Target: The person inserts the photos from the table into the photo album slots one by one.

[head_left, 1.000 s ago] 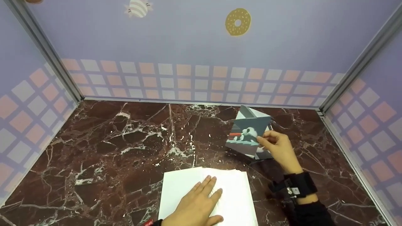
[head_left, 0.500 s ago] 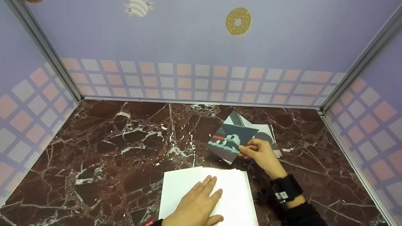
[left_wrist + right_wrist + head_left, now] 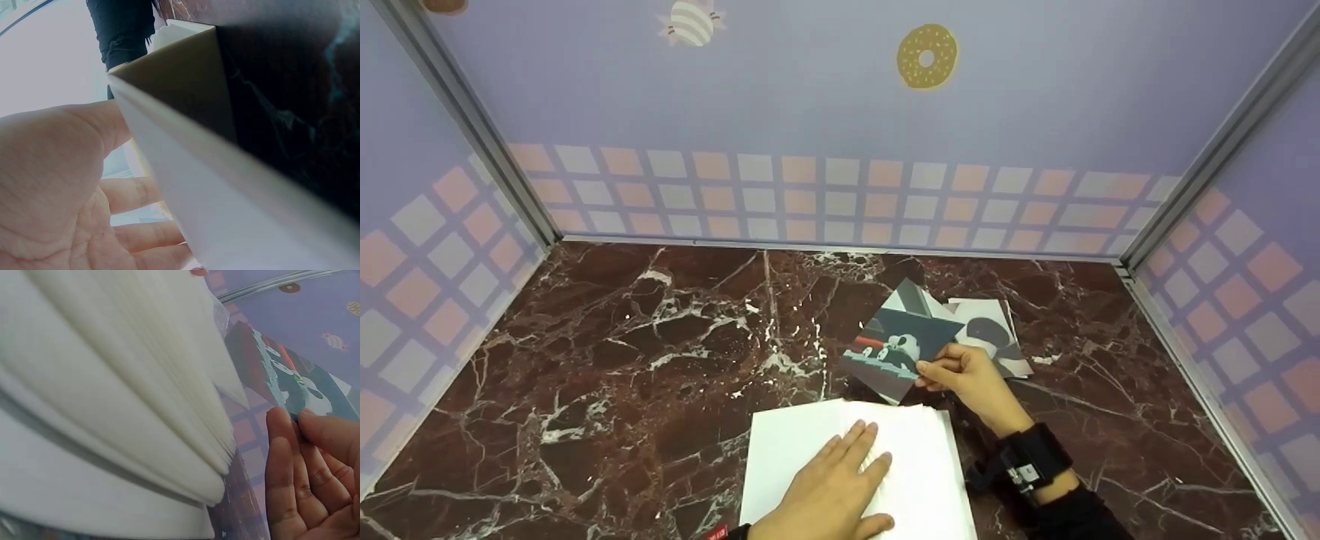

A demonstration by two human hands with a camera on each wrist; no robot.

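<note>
My left hand [image 3: 829,487] rests flat with fingers spread across an open book [image 3: 930,450] with blank white pages, at the bottom middle of the head view. In the left wrist view, the book's edge [image 3: 185,152] stands beside my fingers. With thumb and fingertips my right hand [image 3: 971,382] pinches the lower right edge of a picture card [image 3: 877,345] printed with cartoon panda figures on dark blue-grey. The card is tilted, just beyond the book's far edge. The right wrist view shows the pinched card [image 3: 304,385] past the book's thick fan of pages [image 3: 129,377].
More picture cards [image 3: 990,328] lie in a loose pile behind my right hand. A dark red marbled tabletop [image 3: 660,420] is bounded by a lilac back wall [image 3: 802,97] and side walls [image 3: 1260,300].
My right hand has drawn the picture card left and toward the book, away from the other cards, which now show more. The left hand and the book have stayed put.
</note>
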